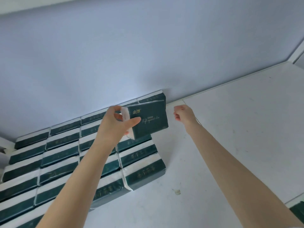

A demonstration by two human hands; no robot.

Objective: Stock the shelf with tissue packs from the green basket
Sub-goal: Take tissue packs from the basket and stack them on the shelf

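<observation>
Tissue pack (148, 120) is in my left hand (115, 124); thumb on the printed face, fingers behind, pinching its left end. The pack is tilted and held above the back right corner of the stocked packs (62, 162), near the back wall (131, 55) at 12 o'clock. Right hand (183, 113) sits at 3 o'clock of the pack, apart from it; fingers curled in, holding nothing.

Progress, my read: well along. Rows of packs cover the shelf (230, 129) from 7 to 10 o'clock, four across; 2 to 5 o'clock is bare board. Green basket not in view, so remaining count unknown.

Room: wall caps travel at 12; the block's right edge is the line to butt against; bare board at 3 o'clock gives free swing. Dark green thing (298, 211) at the 5 o'clock corner; can't tell what.
</observation>
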